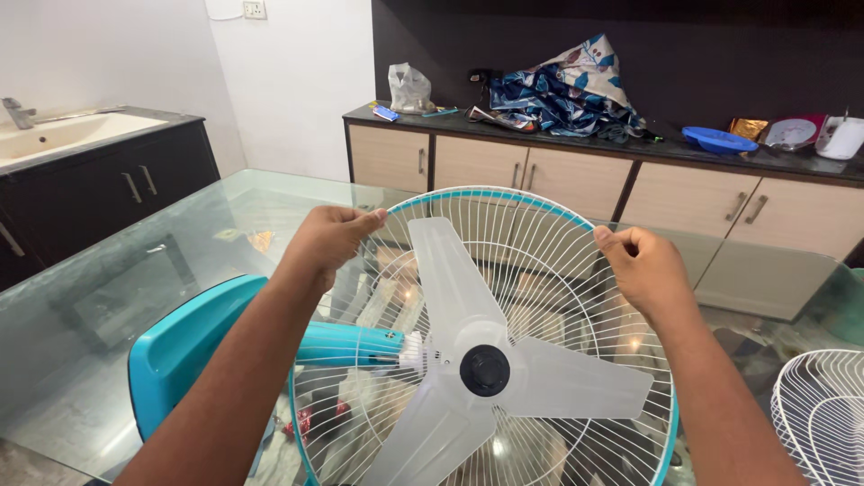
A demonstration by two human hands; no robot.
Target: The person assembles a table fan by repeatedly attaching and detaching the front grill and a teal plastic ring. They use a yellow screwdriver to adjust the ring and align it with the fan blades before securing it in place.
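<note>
Both hands — left hand (331,236), right hand (641,263) — gripped the rear guard (504,202) rim; blade (468,333) mounted, front guard (823,409) lay off, right.

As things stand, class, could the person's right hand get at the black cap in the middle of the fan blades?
Probably yes. The right hand grips the rear grille at its rim, and the black cap faces up uncovered; the loose front grille lies off to the side, so nothing blocks the way.

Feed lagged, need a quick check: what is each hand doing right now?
Left hand: closed, gripping the upper left rim of the fan guard.
Right hand: closed, gripping the guard's upper right rim.
</note>
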